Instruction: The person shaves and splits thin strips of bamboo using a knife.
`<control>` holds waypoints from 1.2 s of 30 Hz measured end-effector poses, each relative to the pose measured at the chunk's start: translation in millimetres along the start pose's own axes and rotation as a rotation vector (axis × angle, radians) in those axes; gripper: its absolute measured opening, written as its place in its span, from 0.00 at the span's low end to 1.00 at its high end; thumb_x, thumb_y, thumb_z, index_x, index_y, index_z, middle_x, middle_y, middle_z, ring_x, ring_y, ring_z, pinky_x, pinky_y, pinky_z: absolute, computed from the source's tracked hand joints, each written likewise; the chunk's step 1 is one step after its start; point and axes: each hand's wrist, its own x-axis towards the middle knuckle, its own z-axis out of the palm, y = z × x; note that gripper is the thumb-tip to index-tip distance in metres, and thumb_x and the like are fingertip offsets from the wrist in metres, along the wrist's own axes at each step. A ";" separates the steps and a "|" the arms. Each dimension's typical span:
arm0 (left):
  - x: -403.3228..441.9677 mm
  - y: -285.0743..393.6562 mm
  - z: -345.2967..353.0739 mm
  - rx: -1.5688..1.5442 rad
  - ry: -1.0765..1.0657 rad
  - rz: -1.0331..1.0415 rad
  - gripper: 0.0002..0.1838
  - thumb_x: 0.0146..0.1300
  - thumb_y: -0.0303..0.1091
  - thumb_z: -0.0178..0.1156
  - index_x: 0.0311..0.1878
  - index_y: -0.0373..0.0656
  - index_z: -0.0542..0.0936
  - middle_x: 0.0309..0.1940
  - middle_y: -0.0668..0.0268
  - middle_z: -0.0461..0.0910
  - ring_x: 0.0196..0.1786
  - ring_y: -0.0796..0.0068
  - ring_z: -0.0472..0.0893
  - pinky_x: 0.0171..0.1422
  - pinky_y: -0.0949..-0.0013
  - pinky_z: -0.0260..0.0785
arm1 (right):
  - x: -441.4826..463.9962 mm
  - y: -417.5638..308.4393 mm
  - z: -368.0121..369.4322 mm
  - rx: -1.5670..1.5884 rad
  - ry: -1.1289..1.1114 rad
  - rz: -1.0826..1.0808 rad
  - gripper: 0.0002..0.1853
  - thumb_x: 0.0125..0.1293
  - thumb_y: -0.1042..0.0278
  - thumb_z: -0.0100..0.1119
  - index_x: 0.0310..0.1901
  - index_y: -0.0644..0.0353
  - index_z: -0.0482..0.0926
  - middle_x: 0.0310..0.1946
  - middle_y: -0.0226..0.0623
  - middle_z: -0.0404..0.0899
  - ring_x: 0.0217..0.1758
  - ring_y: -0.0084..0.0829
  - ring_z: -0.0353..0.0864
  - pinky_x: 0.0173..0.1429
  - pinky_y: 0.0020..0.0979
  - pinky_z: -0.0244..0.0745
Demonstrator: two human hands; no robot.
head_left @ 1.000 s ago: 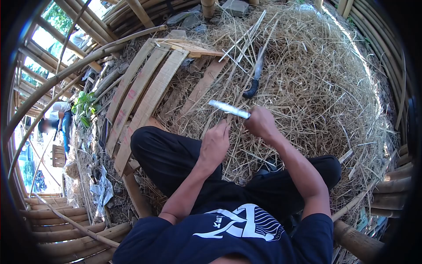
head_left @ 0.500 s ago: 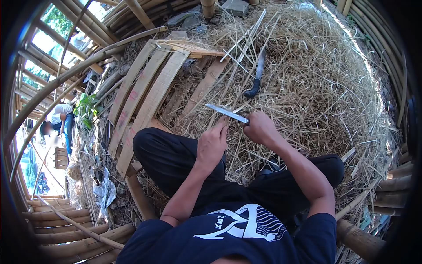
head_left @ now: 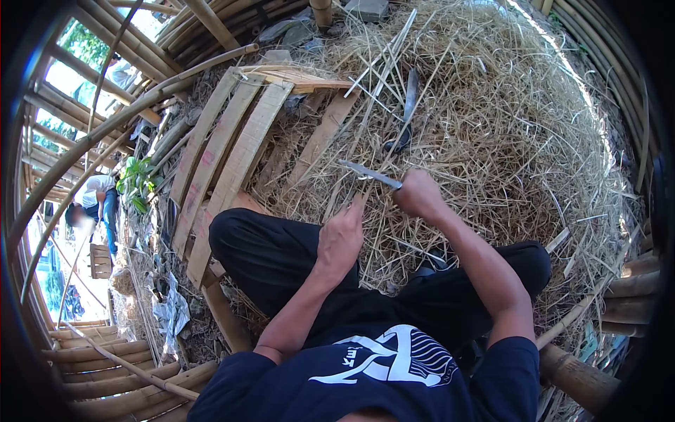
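Right hand (head_left: 419,193), centre of frame, wrapped tight round handle of knife (head_left: 371,174), blade pointing left. Left hand (head_left: 341,235) just below blade, fingers drawn narrow; whether they pinch anything, cannot tell. Second knife (head_left: 410,98) lies unheld on straw (head_left: 506,141), upper middle. Pale strips (head_left: 395,53) lie loose beside it. Blade work looks unfinished; amount left not shown.

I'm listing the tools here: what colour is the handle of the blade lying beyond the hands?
The handle is black, seen best in the head view.
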 end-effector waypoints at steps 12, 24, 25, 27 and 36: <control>-46.2 -7.0 -28.6 -0.217 -0.151 -0.131 0.15 0.67 0.26 0.56 0.55 0.33 0.76 0.37 0.44 0.81 0.41 0.46 0.82 0.39 0.59 0.73 | 34.2 51.6 -36.8 0.225 0.187 0.352 0.15 0.62 0.63 0.55 0.36 0.69 0.83 0.30 0.51 0.83 0.32 0.41 0.84 0.42 0.43 0.78; -15.6 -10.0 -18.5 -0.503 -0.191 -0.153 0.12 0.71 0.33 0.56 0.49 0.34 0.78 0.20 0.64 0.73 0.21 0.83 0.66 0.25 0.73 0.60 | -10.0 -11.1 -17.9 1.291 -0.247 -0.001 0.16 0.70 0.56 0.57 0.48 0.62 0.77 0.14 0.25 0.68 0.10 0.16 0.59 0.14 0.22 0.53; -15.5 -10.5 -15.2 -0.558 -0.177 -0.116 0.12 0.71 0.34 0.56 0.49 0.34 0.78 0.20 0.68 0.73 0.21 0.85 0.66 0.24 0.73 0.60 | -9.7 -12.6 -15.9 1.279 -0.208 0.040 0.16 0.69 0.54 0.60 0.43 0.62 0.78 0.14 0.23 0.66 0.11 0.15 0.60 0.15 0.22 0.54; -9.4 -5.7 -15.0 -0.568 -0.265 -0.182 0.13 0.71 0.34 0.57 0.50 0.35 0.78 0.21 0.70 0.73 0.21 0.87 0.66 0.23 0.75 0.59 | -13.4 -17.3 -15.3 1.173 -0.121 0.033 0.17 0.68 0.53 0.61 0.41 0.61 0.79 0.14 0.22 0.66 0.12 0.14 0.60 0.16 0.22 0.53; 16.4 -19.6 3.2 -0.758 -0.309 -0.284 0.08 0.74 0.35 0.52 0.45 0.40 0.75 0.22 0.78 0.68 0.22 0.92 0.63 0.24 0.81 0.55 | -17.4 -16.2 -15.3 0.635 -0.031 -0.021 0.22 0.70 0.51 0.58 0.29 0.65 0.80 0.14 0.31 0.69 0.18 0.22 0.65 0.26 0.30 0.63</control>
